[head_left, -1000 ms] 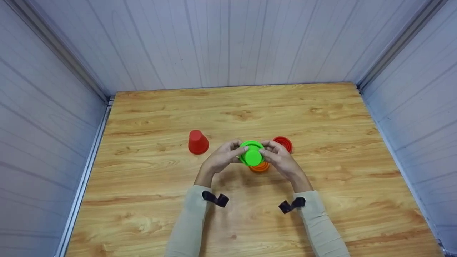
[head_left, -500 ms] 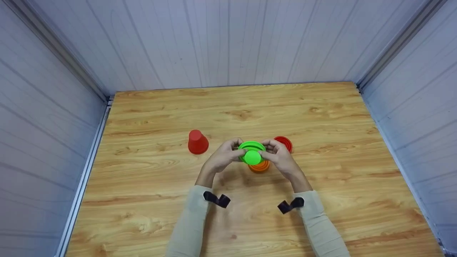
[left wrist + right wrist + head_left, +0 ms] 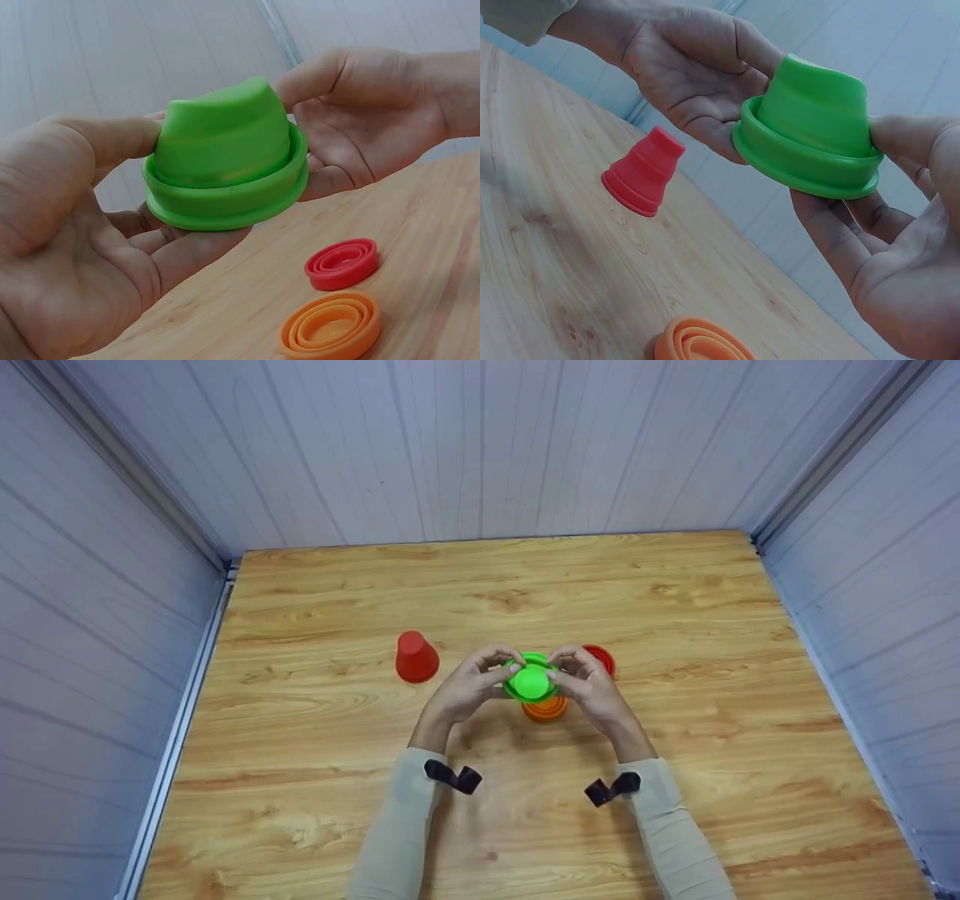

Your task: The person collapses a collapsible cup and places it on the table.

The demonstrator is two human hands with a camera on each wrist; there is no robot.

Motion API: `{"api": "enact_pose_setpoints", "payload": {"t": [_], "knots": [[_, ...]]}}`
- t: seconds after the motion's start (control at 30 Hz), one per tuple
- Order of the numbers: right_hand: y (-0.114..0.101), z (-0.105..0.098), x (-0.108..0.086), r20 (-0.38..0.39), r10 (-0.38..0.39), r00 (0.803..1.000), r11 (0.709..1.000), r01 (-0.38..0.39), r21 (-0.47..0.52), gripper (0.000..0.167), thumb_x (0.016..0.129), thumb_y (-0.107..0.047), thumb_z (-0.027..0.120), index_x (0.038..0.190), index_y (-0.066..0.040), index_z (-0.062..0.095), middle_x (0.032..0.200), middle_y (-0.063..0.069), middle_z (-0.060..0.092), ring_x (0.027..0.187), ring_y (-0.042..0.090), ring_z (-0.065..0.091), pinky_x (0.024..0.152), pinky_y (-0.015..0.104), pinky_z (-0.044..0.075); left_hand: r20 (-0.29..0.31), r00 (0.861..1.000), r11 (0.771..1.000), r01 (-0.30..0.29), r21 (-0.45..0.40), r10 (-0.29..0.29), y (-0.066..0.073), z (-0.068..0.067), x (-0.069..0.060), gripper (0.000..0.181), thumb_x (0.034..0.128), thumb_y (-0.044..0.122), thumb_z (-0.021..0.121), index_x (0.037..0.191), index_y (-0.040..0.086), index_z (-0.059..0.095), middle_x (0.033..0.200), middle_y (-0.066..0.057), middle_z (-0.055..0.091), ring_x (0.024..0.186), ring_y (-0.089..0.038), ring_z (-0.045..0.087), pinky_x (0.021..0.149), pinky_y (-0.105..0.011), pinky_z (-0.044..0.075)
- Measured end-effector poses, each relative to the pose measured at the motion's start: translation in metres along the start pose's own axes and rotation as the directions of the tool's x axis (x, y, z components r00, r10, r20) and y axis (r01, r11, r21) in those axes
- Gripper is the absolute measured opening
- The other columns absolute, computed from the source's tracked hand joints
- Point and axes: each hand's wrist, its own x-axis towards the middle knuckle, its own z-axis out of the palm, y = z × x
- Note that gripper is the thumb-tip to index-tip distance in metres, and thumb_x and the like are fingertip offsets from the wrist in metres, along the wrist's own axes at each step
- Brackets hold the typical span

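A green collapsible cup (image 3: 532, 684) is held up off the table, between both hands. Its narrow part stands up out of a wide folded rim, and in the left wrist view the cup's top (image 3: 225, 124) looks dented. My left hand (image 3: 465, 688) pinches it on one side, thumb on the narrow part and fingers under the rim. On the opposite side my right hand (image 3: 596, 696) grips it the same way. An orange collapsible cup (image 3: 545, 711), folded flat, lies on the table below. Beyond my right hand is a flat red collapsible cup (image 3: 602, 660), partly covered by that hand.
At the left, an extended red collapsible cup (image 3: 416, 660) stands narrow end up. The wooden table (image 3: 315, 780) is bounded by pale panel walls (image 3: 480, 450) at the back and both sides.
Both hands keep hold of the green cup. It has tipped and risen slightly, and the fingers have shifted on its rim and narrow part. The other cups have not moved.
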Motion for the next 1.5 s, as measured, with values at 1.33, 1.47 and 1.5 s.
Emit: {"api": "enact_pose_setpoints", "payload": {"t": [1.33,1.47,1.5], "knots": [[-0.005,0.005,0.004,-0.02,-0.007,1.0,1.0,0.007,-0.026,0.027,0.085,0.008,0.059,0.098,-0.005,0.039,0.083,0.001,0.05,0.072,0.01,0.053,0.063,0.019,0.049,-0.072,0.997,1.0,-0.022,0.018,0.023,0.004,0.008,0.0,0.037,0.0803,-0.01,0.051,0.11,0.008,0.037,0.095,-0.008,0.05,0.077,-0.016,0.057,0.063,-0.026,0.055],[-0.004,0.007,0.004,-0.04,-0.011,0.999,0.998,0.009,-0.058,0.026,0.083,0.011,0.057,0.094,-0.004,0.039,0.081,0.002,0.047,0.07,0.011,0.049,0.061,0.019,0.046,-0.089,0.996,0.998,-0.011,0.065,0.017,0.006,0.011,0.001,0.036,0.0793,-0.01,0.05,0.105,0.009,0.035,0.092,-0.006,0.045,0.076,-0.015,0.053,0.061,-0.024,0.052],[-0.004,0.007,0.004,-0.048,-0.014,0.999,0.997,0.011,-0.073,0.026,0.083,0.011,0.057,0.093,-0.004,0.039,0.081,0.003,0.046,0.07,0.011,0.048,0.061,0.019,0.046,-0.093,0.996,0.997,-0.012,0.081,0.02,0.006,0.011,0.001,0.036,0.0791,-0.011,0.05,0.105,0.01,0.035,0.091,-0.006,0.044,0.075,-0.015,0.052,0.06,-0.023,0.051]]}}
